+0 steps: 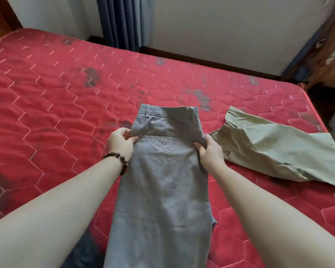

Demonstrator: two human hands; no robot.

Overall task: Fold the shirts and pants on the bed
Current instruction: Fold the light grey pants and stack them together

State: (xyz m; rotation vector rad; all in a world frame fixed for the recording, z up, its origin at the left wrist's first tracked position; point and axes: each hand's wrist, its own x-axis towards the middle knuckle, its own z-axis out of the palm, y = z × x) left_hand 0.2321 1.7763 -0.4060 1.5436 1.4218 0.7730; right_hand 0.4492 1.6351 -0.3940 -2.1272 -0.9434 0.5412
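- Two bare forearms reach forward from the bottom edge over a red quilted bed (46,105), one on either side of a pair of grey pants (162,186).
- The grey pants lie lengthwise down the middle of the bed, legs stacked into one long strip that runs off the bottom of the view, waistband at the far end with its belt loops showing.
- A dark piece of cloth (81,250) shows at the bottom edge, just left of the grey pants and partly under them; what it is cannot be told.
- The left hand (120,142), with a dark bead bracelet (118,161) on its wrist, has its fingers (132,139) curled and pinching the left edge of the grey pants just below the waistband.
- The right hand (209,151) grips the right edge at the same level, fingers curled round a bunched fold of the fabric.
- A pair of beige pants (275,149) lies flat and rumpled on the bed to the right, its near corner just beside the right hand, its far end running off the right edge.
- Dark blotches mark the bed's red cover further back.
- Beyond the bed stand a white wall (211,29) and a blue curtain (122,22).
- Wooden furniture (325,55) stands in the far right corner.
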